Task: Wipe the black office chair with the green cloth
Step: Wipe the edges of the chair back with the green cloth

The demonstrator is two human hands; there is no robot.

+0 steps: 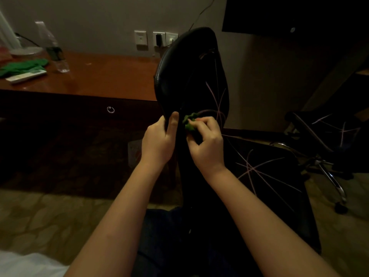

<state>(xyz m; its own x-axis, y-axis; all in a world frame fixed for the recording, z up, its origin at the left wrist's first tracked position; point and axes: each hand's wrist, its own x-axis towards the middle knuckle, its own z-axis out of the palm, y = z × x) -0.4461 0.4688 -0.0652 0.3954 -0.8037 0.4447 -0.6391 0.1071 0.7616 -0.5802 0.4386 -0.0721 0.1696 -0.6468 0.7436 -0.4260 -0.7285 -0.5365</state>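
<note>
Green cloth (188,123) between curled right fingers (204,122)

Green cloth (189,122); black, pink-lined chair (191,80)

The left hand (158,139) grips the near edge of the black office chair (191,76) backrest — thumb up along it — while the right hand (207,142) pinches the bunched green cloth (188,121) against its patterned side.

Hotel-like room: wooden desk (99,76), carpet (40,216).
</note>
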